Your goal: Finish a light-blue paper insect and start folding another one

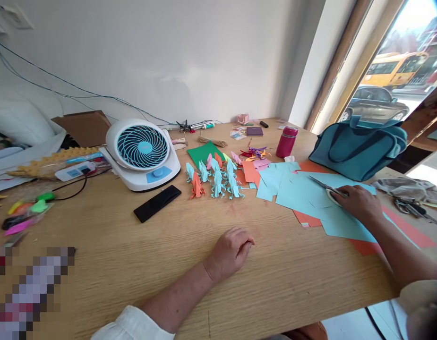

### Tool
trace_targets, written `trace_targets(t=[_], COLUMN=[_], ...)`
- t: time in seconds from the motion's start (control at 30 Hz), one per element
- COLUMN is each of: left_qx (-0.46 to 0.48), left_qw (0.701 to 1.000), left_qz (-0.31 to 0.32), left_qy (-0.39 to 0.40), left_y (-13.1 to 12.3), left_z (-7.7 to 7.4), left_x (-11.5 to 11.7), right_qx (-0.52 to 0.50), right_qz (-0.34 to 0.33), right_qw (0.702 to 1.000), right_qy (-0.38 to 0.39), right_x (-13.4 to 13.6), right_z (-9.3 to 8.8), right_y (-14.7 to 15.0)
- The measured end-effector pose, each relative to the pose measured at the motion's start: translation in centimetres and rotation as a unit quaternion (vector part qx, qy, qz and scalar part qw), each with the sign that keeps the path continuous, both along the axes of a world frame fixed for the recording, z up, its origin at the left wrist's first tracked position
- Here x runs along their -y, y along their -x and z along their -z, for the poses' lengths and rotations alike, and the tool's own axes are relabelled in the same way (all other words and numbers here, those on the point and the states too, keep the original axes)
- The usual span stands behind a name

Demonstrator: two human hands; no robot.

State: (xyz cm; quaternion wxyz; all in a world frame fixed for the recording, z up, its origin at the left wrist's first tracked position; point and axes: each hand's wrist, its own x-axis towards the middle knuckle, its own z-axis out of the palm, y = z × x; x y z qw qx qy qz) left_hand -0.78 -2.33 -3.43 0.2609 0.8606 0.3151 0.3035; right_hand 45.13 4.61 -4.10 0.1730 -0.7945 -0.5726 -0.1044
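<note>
My left hand (229,254) rests on the bare wood at the front, its fingers curled into a loose fist with nothing showing in them. Over on the right, my right hand (363,204) has its fingers around the handles of a pair of scissors (327,188), which lie flat with the blades pointing left. Beneath them spread light blue paper sheets (292,193), overlapping orange paper (309,218). Beyond my left hand stand several folded paper figures (217,182), mostly light blue, with an orange one (196,185) at the front.
A white fan (143,151) and a black case (157,203) are on the left. Green paper (200,153) lies behind the figures. A magenta flask (287,141) and a teal bag (358,148) stand at the back right. Keys (411,208) lie at the right edge.
</note>
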Motion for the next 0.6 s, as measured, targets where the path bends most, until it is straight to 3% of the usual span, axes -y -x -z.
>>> trace_targets(t=[0.07,0.13,0.23,0.33,0.43,0.6], left_qx=[0.000,0.000,0.003,0.002,-0.003,-0.006], left_qw=[1.000,1.000,1.000,1.000,1.000,1.000], left_qz=[0.002,0.007,0.007,0.000,0.005,0.025], left_qy=[0.002,0.005,0.005,0.004,0.007,0.012], left_y=[0.0,0.0,0.0,0.1,0.1,0.1], left_z=[0.1,0.1,0.1,0.2,0.2,0.2], left_x=[0.0,-0.1,-0.1,-0.1,-0.1,-0.2], right_qx=[0.032,0.021,0.019,0.050,0.071,0.069], right_qz=[-0.015,-0.081,-0.196,-0.197,-0.181,-0.215], right_qw=[0.999,0.996,0.980,0.977,0.978,0.973], right_qy=[-0.026,-0.044,-0.014,0.063,0.079,0.042], right_x=[0.4,0.7,0.6,0.3,0.3,0.9], right_z=[-0.1,-0.2,0.1,0.7,1.1,0.6], right_y=[1.8,4.7,9.7,13.0,14.0,14.3])
